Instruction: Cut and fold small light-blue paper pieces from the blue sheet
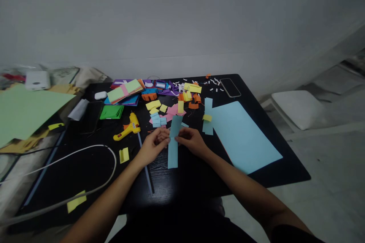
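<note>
A light blue paper strip (173, 153), creased across its middle, stands between my two hands above the table's front part. My left hand (155, 142) pinches its left edge near the crease. From the other side, my right hand (191, 140) holds the right edge at the same height, thumb on the paper. Just beyond lie pink paper pieces (172, 111) and small folded light blue pieces (157, 120). To the right is another pair of blue strips (208, 106) with a yellow piece (207, 117) across them.
A yellow glue gun (128, 127) with a grey stick (149, 180) near it lies left of my hands. Large blue sheets (245, 136) cover the right side. A phone (230, 87) lies at the back right. A white cable (112, 159) loops at left; green paper (111, 112) sits behind.
</note>
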A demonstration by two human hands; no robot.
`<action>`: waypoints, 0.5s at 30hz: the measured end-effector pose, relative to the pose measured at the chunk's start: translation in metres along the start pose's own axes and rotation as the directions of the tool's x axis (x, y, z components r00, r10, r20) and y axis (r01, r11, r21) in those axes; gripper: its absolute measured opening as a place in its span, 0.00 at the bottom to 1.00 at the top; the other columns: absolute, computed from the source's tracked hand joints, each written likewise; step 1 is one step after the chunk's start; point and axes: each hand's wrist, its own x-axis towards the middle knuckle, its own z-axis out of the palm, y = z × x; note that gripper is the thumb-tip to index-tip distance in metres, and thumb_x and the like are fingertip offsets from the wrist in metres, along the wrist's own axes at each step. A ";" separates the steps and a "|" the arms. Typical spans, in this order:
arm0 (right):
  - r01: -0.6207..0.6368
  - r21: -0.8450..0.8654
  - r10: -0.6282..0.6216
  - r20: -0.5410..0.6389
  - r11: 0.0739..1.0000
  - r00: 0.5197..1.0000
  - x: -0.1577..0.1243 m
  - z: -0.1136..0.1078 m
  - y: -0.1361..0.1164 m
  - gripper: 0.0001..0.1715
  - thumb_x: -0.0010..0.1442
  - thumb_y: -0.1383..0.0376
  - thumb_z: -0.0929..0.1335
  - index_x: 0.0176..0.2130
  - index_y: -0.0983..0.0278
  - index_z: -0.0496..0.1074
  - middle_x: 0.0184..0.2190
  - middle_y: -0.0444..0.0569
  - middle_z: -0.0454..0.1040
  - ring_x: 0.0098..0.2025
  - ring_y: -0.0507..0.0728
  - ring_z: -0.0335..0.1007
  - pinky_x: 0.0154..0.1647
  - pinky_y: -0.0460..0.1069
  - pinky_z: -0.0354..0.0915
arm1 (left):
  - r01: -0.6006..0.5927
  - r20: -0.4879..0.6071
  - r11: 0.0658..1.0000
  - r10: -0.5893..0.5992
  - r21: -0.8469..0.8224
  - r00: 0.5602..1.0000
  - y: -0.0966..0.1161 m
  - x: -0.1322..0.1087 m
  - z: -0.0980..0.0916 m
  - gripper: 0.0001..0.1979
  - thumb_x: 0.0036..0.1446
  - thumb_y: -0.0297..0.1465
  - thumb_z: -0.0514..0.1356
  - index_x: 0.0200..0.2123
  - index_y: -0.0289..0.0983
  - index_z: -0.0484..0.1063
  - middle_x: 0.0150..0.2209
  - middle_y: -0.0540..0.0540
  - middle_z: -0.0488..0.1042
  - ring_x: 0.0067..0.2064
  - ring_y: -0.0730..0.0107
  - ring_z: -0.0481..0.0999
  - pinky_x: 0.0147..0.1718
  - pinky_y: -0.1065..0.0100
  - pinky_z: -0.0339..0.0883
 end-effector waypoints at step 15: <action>0.182 -0.174 -0.199 -0.089 0.968 0.976 -0.008 0.007 0.000 0.12 0.55 0.59 0.77 0.38 0.60 0.77 0.32 0.45 0.79 0.34 0.54 0.77 0.38 0.49 0.73 | -0.146 -0.150 0.956 0.188 0.253 0.971 -0.004 -0.005 0.005 0.09 0.60 0.33 0.66 0.44 0.38 0.78 0.34 0.49 0.79 0.32 0.72 0.76 0.35 0.70 0.72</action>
